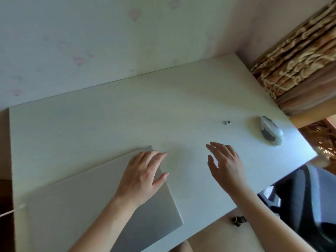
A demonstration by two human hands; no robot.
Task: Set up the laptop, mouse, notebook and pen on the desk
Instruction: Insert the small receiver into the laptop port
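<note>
Silver closed laptop [101, 193] under flat left hand [143, 171]; right hand [225, 160] spread, empty.

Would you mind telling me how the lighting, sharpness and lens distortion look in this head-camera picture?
Head view: soft daylight seems to come from the curtain side, brightest at the desk corner beside the mouse; faint shadows lie under the left hand and right hand; wide-angle tilt bends the desk edges; slightly soft overall, no harsh glare on the closed laptop.
</note>
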